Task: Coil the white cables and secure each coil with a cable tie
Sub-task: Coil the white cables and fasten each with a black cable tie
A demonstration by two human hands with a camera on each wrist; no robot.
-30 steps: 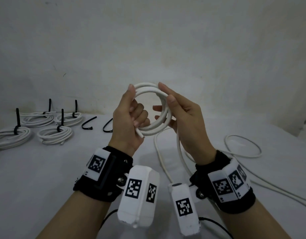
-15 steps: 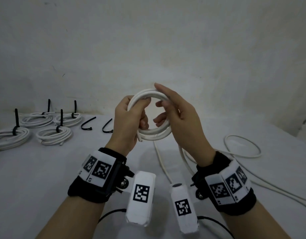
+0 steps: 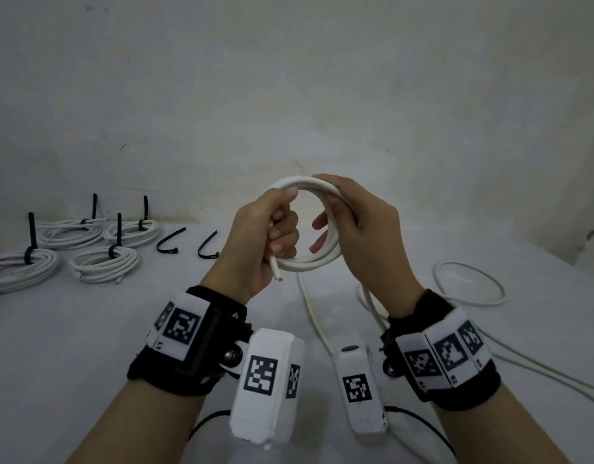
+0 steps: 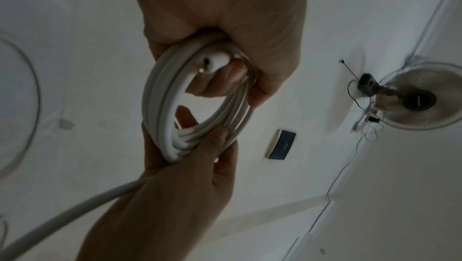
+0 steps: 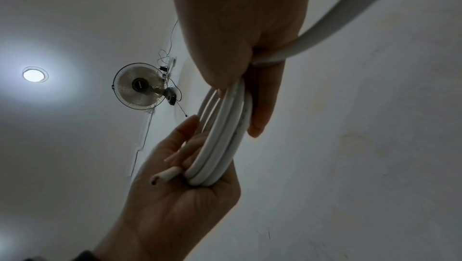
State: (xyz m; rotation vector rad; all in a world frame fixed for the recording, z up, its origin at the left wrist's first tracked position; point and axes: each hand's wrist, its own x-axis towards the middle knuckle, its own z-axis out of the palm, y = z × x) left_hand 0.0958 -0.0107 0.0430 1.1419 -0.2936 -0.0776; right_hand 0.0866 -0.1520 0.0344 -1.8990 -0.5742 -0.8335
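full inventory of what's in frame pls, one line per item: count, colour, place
coil in hand: 1, white, held up between both hands at centre, cut end poking out below the left hand
loose cable: white, trailing from the coil down onto the table and looping off to the right
finished coils: 4, white, each with a black tie, far left of the table
spare cable ties: 2, black, curved, lying on the table just right of the finished coils
table: 1, white surface
wall fan: 1, wall-mounted, wrist views only
ceiling light: 1, lit, right wrist view
wrist cameras: 2, white with black markers, on black straps
left hand: grips the coil's left side
right hand: grips the coil's right side
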